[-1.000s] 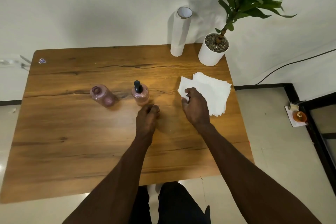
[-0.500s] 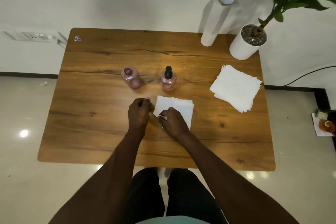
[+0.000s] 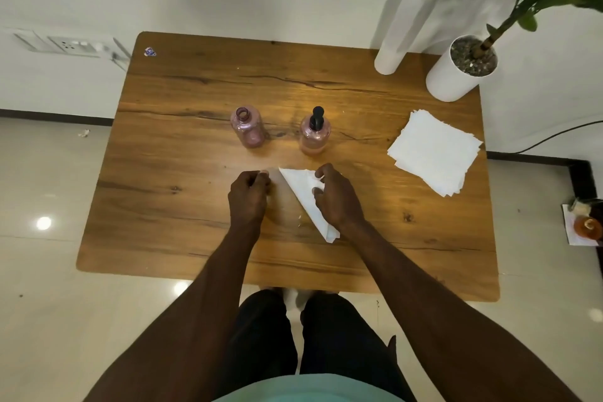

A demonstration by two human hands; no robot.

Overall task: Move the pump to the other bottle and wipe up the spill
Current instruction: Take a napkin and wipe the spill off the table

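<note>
Two pink bottles stand mid-table: the left bottle [image 3: 248, 129] has an open neck, the right bottle [image 3: 315, 137] carries the black pump [image 3: 316, 117]. In front of them lies a white napkin [image 3: 301, 192], folded into a long triangle on the wooden table [image 3: 163, 206]. My right hand [image 3: 336, 197] rests on its right side, thumb and fingers pinching it. My left hand [image 3: 248, 194] sits curled just left of the napkin, fingertips together, apart from the paper. A small wet glint shows on the wood near the napkin's lower edge.
A stack of white napkins [image 3: 435, 152] lies at the table's right. A white paper roll [image 3: 408, 26] and a potted plant [image 3: 461, 70] stand at the back right corner. A wall socket [image 3: 70, 44] is at the left; a small orange bottle [image 3: 589, 227] sits on the floor, right.
My right hand took a napkin from the stack, brought it to the table's middle in front of the bottles, and it now lies folded into a triangle. The view has shifted.
</note>
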